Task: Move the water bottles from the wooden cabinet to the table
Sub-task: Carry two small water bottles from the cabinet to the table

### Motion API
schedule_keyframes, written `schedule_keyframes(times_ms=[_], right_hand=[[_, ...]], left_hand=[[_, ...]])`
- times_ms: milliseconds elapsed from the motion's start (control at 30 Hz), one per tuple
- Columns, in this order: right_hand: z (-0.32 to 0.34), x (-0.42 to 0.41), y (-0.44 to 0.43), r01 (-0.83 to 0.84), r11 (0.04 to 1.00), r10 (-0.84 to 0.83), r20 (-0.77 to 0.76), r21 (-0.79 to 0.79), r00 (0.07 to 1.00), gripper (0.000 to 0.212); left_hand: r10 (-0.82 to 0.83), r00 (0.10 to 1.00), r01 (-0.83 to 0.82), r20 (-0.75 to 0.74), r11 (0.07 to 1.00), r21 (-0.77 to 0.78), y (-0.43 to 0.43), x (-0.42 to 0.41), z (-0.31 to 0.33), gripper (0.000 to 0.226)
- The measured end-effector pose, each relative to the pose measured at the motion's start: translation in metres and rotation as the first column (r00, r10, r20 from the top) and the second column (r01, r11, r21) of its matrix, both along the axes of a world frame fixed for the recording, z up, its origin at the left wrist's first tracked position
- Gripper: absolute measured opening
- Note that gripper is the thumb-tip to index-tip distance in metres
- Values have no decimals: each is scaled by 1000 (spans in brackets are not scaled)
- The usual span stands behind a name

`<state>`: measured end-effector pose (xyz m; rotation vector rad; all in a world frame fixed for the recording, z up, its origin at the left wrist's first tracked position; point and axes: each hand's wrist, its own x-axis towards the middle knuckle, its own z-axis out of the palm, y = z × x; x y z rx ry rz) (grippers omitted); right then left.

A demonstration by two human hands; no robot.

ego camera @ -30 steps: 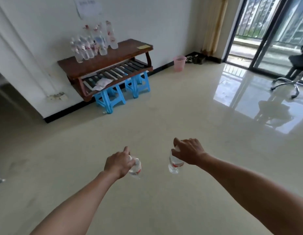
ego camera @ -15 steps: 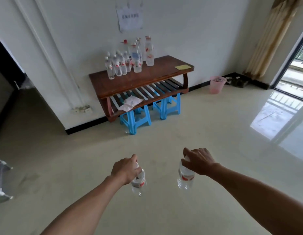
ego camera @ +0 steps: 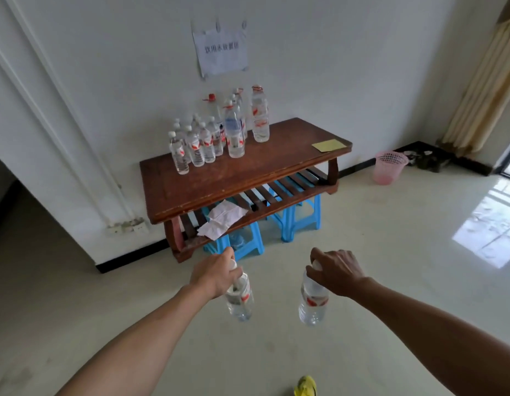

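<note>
Dangling over the floor in front of the wooden table (ego camera: 248,181), well short of it, are two water bottles. The left hand (ego camera: 216,277) has its fingers curled round the neck of the left bottle (ego camera: 241,298), and the right hand (ego camera: 338,271) grips the right bottle (ego camera: 312,302) by its cap end. Under the table stand blue stools (ego camera: 296,221), and crumpled paper (ego camera: 223,220) lies on its slatted shelf. On the table's top, toward the wall, a cluster of bottles (ego camera: 208,141) stands upright. A pink basket (ego camera: 389,167) sits right of the table.
</note>
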<state>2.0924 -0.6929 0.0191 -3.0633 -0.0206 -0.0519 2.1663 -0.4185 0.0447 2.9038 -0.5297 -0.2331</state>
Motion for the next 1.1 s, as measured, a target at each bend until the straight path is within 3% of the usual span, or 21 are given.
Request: schedule_keyframes(times_ms=[233,400,767,1100], right_hand=[[19,198,-62,1,999,0,-6,45,1000,32],[36,309,-94,38,996,-45,95,78,994,35],[58,555,-153,113,993,-109,157,-19,982,35],[71,723,-215,199,977,-210,208,73,955,36]], left_hand=[[30,999,-31,23,999,40,-64,174,16,31],[65,993,-60,102,997,-54,-92,274,33,29],[-90,978,112,186,987,-113,-168,544,35,33],[-152,957,189,247,973,-133,-237,725,47,32]])
